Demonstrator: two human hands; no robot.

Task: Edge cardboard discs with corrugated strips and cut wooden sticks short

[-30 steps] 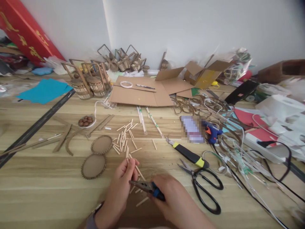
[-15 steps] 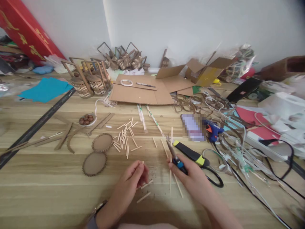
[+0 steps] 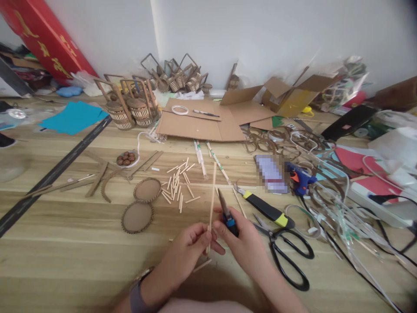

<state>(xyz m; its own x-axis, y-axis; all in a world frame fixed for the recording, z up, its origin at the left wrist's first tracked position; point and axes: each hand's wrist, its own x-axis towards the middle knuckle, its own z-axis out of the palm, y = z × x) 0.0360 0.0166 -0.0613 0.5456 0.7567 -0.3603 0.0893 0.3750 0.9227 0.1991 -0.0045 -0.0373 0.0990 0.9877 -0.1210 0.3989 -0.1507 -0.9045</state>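
Note:
My left hand (image 3: 189,245) pinches the lower end of a long thin wooden stick (image 3: 212,198) that points away from me over the table. My right hand (image 3: 243,241) grips blue-handled pliers (image 3: 226,213), their jaws pointing up beside the stick, about level with its middle. Both hands nearly touch near the table's front edge. A short stick piece (image 3: 202,265) lies just under them. A pile of several cut stick pieces (image 3: 177,184) lies further off, beside two oval cardboard discs (image 3: 138,215).
Black scissors (image 3: 286,256) and a yellow-black utility knife (image 3: 265,208) lie right of my hands. A blue glue gun (image 3: 301,180), wires and cardboard rings clutter the right. Flat cardboard (image 3: 198,126), small woven baskets (image 3: 130,111), a black ruler (image 3: 52,176) and blue paper (image 3: 73,117) lie further back.
My right hand brought the pliers and a long stick in from the right. My left hand let go of the short piece and now pinches the long stick.

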